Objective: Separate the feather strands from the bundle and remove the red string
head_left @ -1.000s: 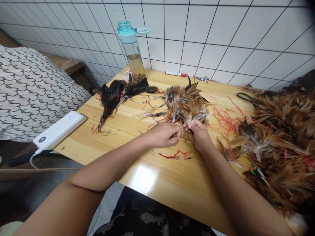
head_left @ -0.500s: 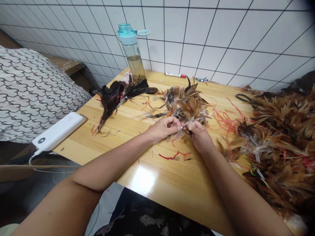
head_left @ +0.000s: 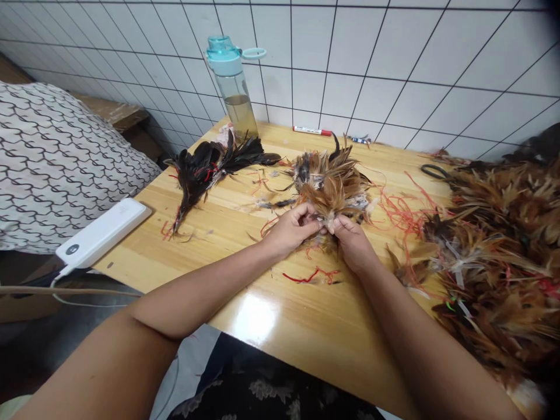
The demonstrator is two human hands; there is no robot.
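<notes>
Both hands meet at a small bunch of brown feathers [head_left: 329,195] over the middle of the wooden table. My left hand [head_left: 292,228] pinches the pale quill ends from the left, thumb against fingers. From the right, my right hand [head_left: 353,240] grips the same quill ends, thumb on top. The feather tips fan out away from me. Just behind lies a pile of brown and dark feathers [head_left: 306,169], partly covered by the held bunch. A red string [head_left: 301,280] rests on the table in front of my hands.
Black feathers [head_left: 196,169] lie at the left, near a water bottle [head_left: 238,96]. A large heap of brown feathers [head_left: 503,251] covers the right side, beside tangled red strings [head_left: 400,213]. A red marker [head_left: 311,131] lies by the wall. A white power bank [head_left: 105,230] sits at the left edge.
My hands have drawn closer together on the quill ends. The brown feathers between them now stand fanned out more upright, and the pale strip seen between my fingers is mostly hidden.
</notes>
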